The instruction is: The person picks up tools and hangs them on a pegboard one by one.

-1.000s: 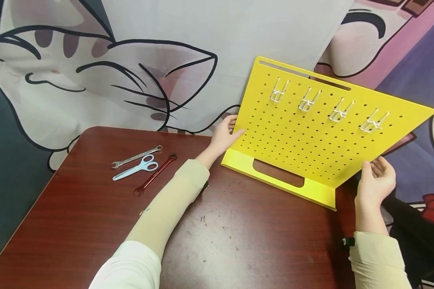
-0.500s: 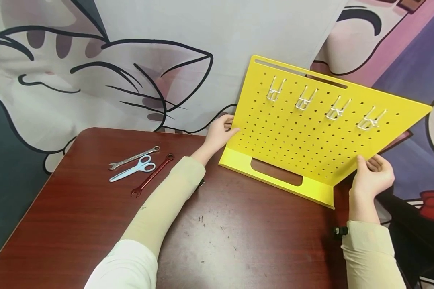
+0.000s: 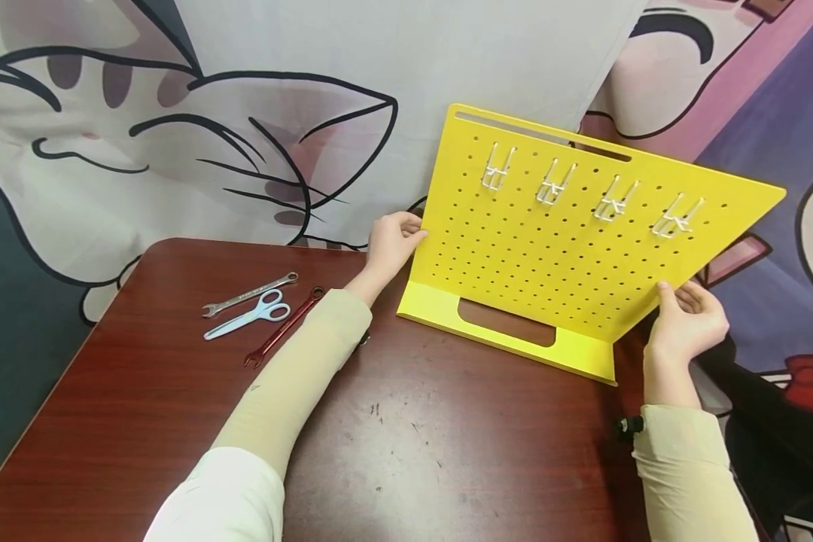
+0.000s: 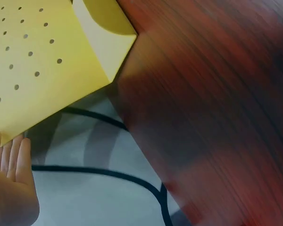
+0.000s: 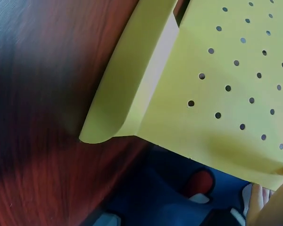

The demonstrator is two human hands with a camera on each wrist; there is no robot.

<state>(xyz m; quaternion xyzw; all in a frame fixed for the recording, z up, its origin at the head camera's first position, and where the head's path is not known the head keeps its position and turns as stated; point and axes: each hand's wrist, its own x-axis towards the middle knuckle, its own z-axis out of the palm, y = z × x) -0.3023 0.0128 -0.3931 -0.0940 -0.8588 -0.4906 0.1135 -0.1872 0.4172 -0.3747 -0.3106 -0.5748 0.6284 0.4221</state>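
Note:
A yellow pegboard [image 3: 522,248] stands upright on its folded base at the back right of the table. Several white wire hooks [image 3: 552,182] hang in a row across its upper part. At the board's left edge my left hand [image 3: 389,242] pinches it, thumb on the front and fingers behind; the left wrist view shows that thumb and those fingers at the edge. My right hand [image 3: 686,324] grips the right edge the same way, with its fingers partly hidden behind the board. In the right wrist view, only part of this hand [image 5: 271,202] shows at the lower right.
Left on the brown table [image 3: 142,391] lie a silver wrench [image 3: 249,294], light blue scissors [image 3: 247,316] and a red wrench [image 3: 281,331], partly covered by my left sleeve. A cartoon-printed cloth [image 3: 298,45] rises behind the table's back edge.
The pegboard has shifted to the left on the table, and both hands have moved along with it. The wrenches and scissors have stayed where they lay.

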